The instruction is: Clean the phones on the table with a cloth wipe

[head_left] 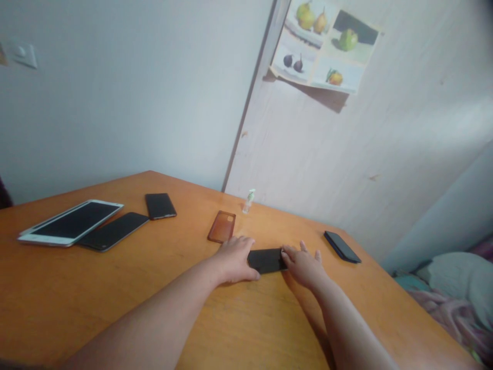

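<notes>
A dark smartphone lies sideways between my hands, low over the wooden table. My left hand grips its left end, the thumb along the near edge and the fingers on the far side. At the opposite end, my right hand holds the phone's right edge with its thumb side, while some of its other fingers stick up. Just beyond my left hand sits a brown see-through phone case with a camera cutout. A small clear pump bottle stands upright behind it.
On the left, a white tablet overlaps a black phone; another dark phone lies behind. A black phone or wallet case rests near the right edge. Walls border the table's back. Bedding is at right.
</notes>
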Motion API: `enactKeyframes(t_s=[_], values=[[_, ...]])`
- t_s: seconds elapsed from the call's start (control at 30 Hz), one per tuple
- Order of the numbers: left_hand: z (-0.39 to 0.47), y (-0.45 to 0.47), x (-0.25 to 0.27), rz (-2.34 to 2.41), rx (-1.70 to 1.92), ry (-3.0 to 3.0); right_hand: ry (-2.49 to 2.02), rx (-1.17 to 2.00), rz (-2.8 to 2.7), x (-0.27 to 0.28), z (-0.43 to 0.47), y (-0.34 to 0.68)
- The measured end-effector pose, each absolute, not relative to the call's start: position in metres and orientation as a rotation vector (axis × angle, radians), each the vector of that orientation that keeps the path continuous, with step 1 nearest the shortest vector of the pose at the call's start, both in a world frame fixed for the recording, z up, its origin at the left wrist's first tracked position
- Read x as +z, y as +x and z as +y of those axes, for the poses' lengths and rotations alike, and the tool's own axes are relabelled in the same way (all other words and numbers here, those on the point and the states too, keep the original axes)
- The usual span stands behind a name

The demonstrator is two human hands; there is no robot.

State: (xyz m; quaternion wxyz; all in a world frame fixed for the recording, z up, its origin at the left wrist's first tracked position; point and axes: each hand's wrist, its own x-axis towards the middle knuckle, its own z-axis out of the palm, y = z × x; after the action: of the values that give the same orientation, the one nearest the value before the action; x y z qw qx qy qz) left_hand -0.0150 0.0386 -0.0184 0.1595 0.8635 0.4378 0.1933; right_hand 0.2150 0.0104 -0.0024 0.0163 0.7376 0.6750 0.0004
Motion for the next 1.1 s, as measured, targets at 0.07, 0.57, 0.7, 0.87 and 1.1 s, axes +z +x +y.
enactKeyframes(t_s=[0.07,0.57,0.7,0.87,1.1], values=[[0.038,-0.015,-0.017,1.251,0.556,2.46,2.264,-0.029,2.147,-0.001,0.006,0.208],[0.041,-0.013,-0.025,1.256,0.611,2.437,2.064,-0.297,2.479,-0.005,-0.005,0.175],[0.04,-0.013,-0.025,1.262,0.629,2.437,1.812,-0.438,2.688,-0.004,-0.01,0.161],[0.038,-0.013,-0.021,1.295,0.594,2.407,2.121,-0.189,2.379,-0.007,0.002,0.181],[0.039,-0.013,-0.022,1.263,0.627,2.442,1.937,-0.377,2.517,-0.005,-0.007,0.171]])
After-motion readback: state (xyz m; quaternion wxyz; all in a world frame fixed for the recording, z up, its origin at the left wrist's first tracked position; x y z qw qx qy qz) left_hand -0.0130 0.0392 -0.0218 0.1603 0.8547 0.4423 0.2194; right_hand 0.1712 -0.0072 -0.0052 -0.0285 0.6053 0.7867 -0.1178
